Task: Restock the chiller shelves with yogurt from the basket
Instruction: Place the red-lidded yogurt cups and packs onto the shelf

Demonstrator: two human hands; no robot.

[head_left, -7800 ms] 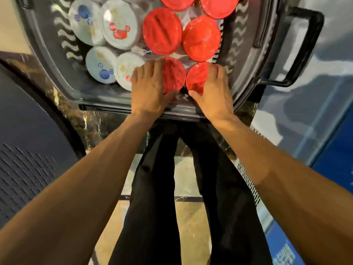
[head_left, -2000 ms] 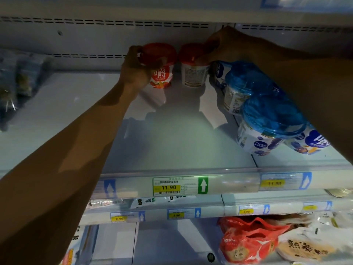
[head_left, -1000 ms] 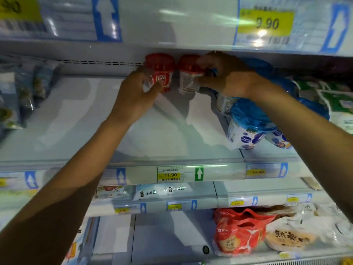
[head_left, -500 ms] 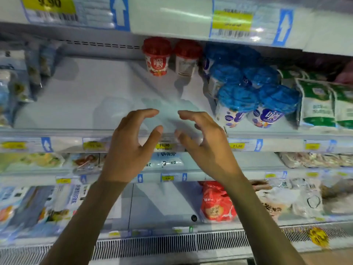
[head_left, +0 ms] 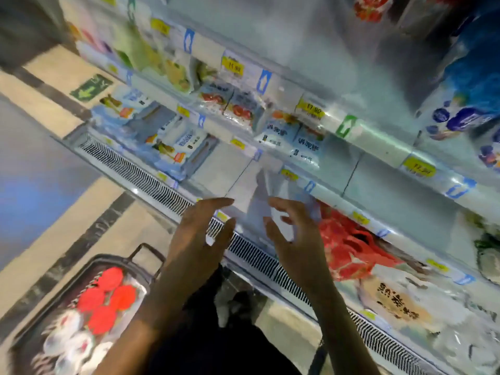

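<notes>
The view is tilted and blurred. A dark basket [head_left: 35, 320] stands on the floor at the lower left, with several red-lidded yogurt cups [head_left: 108, 296] and white-lidded cups [head_left: 67, 342] inside. My left hand [head_left: 197, 239] and my right hand [head_left: 295, 239] hang in mid-air in front of the chiller's lower grille, fingers loosely spread, both empty. Blue-lidded yogurt tubs [head_left: 470, 85] sit on the chiller shelf [head_left: 378, 142] at the upper right. A red-lidded cup [head_left: 370, 6] shows at the top edge.
Shelf edges with yellow price tags [head_left: 311, 110] run diagonally. Lower shelves hold packaged foods [head_left: 167, 142] and a red bag [head_left: 349, 247]. A vent grille [head_left: 140, 177] lines the chiller base. Tiled floor lies on the left, and my dark trousers [head_left: 216, 347] are below.
My hands have come away from the shelf and dropped lower, still empty. My head has turned down and left, bringing the basket into view.
</notes>
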